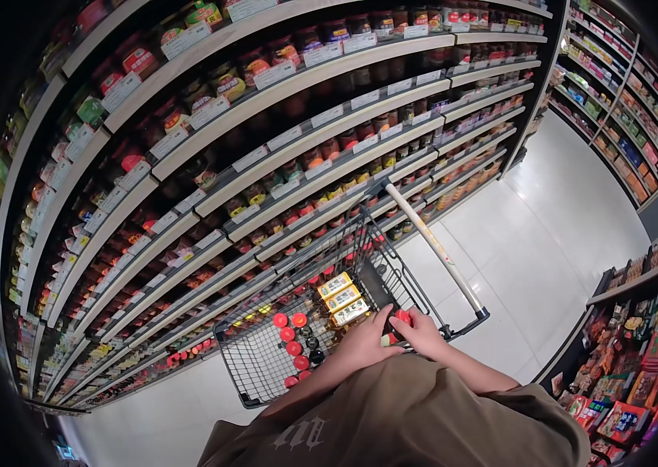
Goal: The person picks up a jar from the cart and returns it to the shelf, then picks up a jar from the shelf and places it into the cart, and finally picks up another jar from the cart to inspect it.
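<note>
Both hands meet over the near side of a wire shopping cart. My left hand is wrapped round a dark jar with a red lid. My right hand closes on the same jar from the other side, at its lid. Fingers hide most of the jar. Inside the cart, several red-lidded jars and a few dark-lidded ones stand in rows on the wire floor. Beside them, nearer my hands, are yellow-topped bottles with white labels.
Long shelves of jars with price tags curve along the left and front. The cart's handle lies over the pale tiled floor. More shelves stand at the upper right, and a rack of packets at the lower right.
</note>
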Action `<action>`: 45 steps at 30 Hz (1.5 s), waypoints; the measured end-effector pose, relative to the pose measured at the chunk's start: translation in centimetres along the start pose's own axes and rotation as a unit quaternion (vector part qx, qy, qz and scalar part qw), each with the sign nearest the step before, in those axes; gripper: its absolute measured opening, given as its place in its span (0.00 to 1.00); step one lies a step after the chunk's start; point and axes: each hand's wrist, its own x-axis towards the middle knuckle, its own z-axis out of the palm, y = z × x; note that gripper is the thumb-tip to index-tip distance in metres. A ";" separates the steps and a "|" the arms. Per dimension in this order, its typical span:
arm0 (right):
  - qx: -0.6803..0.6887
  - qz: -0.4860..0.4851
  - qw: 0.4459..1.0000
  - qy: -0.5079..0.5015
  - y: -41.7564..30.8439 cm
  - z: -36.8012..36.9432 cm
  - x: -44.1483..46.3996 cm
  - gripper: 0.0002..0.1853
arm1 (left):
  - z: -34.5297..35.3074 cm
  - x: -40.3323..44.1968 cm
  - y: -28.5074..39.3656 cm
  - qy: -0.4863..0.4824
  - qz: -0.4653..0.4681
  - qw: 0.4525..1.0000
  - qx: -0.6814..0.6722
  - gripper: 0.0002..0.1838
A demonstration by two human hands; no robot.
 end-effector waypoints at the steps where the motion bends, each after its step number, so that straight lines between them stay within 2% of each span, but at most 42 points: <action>1: -0.010 -0.009 1.000 -0.007 0.3 -0.3 0.3 0.28 | 0.3 0.4 0.1 0.004 -0.003 1.000 0.020 0.52; 5: -0.036 0.004 0.998 -0.049 0.2 -1.8 1.1 0.29 | 1.0 1.7 1.0 -0.014 -0.048 0.998 0.033 0.51; 9: -0.036 0.003 0.994 -0.103 0.1 -3.3 2.4 0.32 | 1.5 2.5 1.6 -0.005 -0.082 0.997 0.000 0.46; 12: -0.071 0.016 0.983 -0.167 1.5 -3.7 4.0 0.35 | 2.2 2.7 1.4 -0.007 -0.116 0.992 -0.044 0.43; 14: -0.048 0.020 0.972 -0.230 2.5 -3.9 4.9 0.37 | 2.7 2.5 1.2 -0.008 -0.138 0.988 -0.076 0.42; 18: -0.069 0.044 0.940 -0.331 0.5 -4.9 5.9 0.35 | 3.0 1.9 1.3 0.015 -0.187 0.977 -0.102 0.40; 20: -0.053 0.007 0.933 -0.355 2.6 -3.8 7.2 0.34 | 2.3 1.5 2.0 0.019 -0.230 0.963 -0.141 0.39; 22: -0.023 -0.020 0.916 -0.399 3.6 -2.9 8.0 0.27 | 2.1 0.9 2.1 0.048 -0.242 0.958 -0.146 0.38; 24: -0.036 -0.027 0.905 -0.423 3.8 -2.2 8.4 0.25 | 1.3 0.4 2.6 0.006 -0.347 0.923 -0.168 0.40; 26: 0.004 -0.068 0.912 -0.405 3.2 -1.8 8.1 0.24 | 1.0 -0.2 2.8 0.013 -0.369 0.908 -0.199 0.39; 30: 0.059 -0.095 0.883 -0.456 5.7 0.3 8.6 0.32 | 2.1 -1.3 1.5 0.030 -0.332 0.926 -0.176 0.38; 32: 0.093 -0.079 0.878 -0.463 6.0 0.7 8.5 0.32 | 2.1 -1.2 1.4 0.043 -0.284 0.940 -0.185 0.39; 34: 0.104 -0.055 0.878 -0.464 5.8 0.5 8.4 0.32 | 2.3 -1.2 0.9 0.033 -0.278 0.941 -0.191 0.41; 35: 0.102 -0.057 0.877 -0.466 5.6 0.4 8.5 0.32 | 2.4 -1.1 0.8 0.049 -0.274 0.940 -0.196 0.41; 37: 0.059 -0.044 0.876 -0.477 5.0 -0.2 8.6 0.24 | 2.3 -0.8 1.0 0.070 -0.269 0.938 -0.205 0.40; 40: 0.001 -0.019 0.882 -0.470 3.9 -1.0 8.6 0.25 | 1.4 -0.2 1.4 0.032 -0.307 0.934 -0.181 0.43; 41: -0.004 -0.022 0.882 -0.471 3.7 -1.0 8.7 0.25 | 1.2 0.1 1.4 0.013 -0.328 0.932 -0.151 0.49; 42: 0.044 0.002 0.880 -0.472 3.8 -0.9 8.6 0.26 | 1.0 0.3 1.5 -0.006 -0.349 0.929 -0.121 0.55; 45: 0.115 0.036 0.865 -0.488 3.6 -0.7 8.7 0.29 | 0.6 -0.1 1.7 0.015 -0.341 0.925 -0.169 0.56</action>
